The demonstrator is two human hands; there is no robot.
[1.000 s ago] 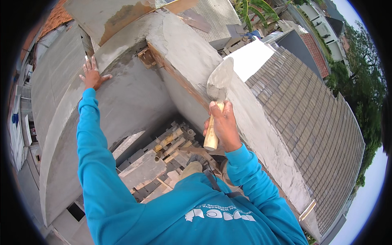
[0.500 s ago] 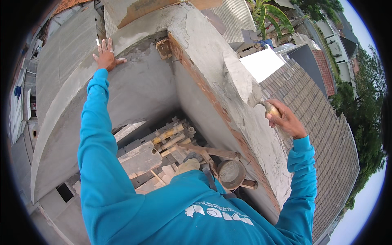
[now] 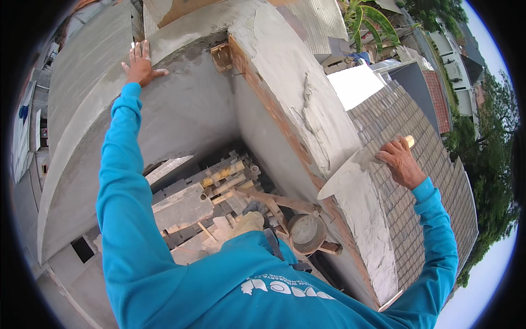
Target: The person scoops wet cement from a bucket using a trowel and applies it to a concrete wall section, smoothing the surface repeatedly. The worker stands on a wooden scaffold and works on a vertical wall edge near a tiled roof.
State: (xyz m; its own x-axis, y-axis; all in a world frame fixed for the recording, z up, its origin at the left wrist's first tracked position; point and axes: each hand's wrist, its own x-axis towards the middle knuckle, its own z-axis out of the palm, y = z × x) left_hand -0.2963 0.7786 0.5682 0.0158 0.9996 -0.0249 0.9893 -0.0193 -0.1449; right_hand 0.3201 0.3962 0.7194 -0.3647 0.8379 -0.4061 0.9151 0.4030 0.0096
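Observation:
My left hand (image 3: pixel 141 70) lies with spread fingers on the edge of the curved grey cement wall (image 3: pixel 87 118). A small white stick (image 3: pixel 132 45) shows by its fingertips; whether the fingers hold it I cannot tell. On the right, my right hand (image 3: pixel 402 164) is closed round the handle of a trowel (image 3: pixel 348 174), the pale handle end sticking out past the fist. The trowel's broad blade reaches across the top of the straight wall (image 3: pixel 285 60). Wet mortar (image 3: pixel 315 118) forms a rough ridge on that wall top above the blade, with brick showing along the inner edge.
Below, between the walls, are a round bucket (image 3: pixel 307 233) of grey mix, wooden bars (image 3: pixel 279 200), bamboo poles (image 3: pixel 224 174) and a board (image 3: pixel 183 208). A tiled roof (image 3: pixel 422 192) slopes away beyond the wall on the right. A wooden block (image 3: pixel 221 57) sits at the inner corner.
My right hand has moved right and slightly down, and the trowel blade has turned into full view across the wall top. My left hand stays on the wall edge.

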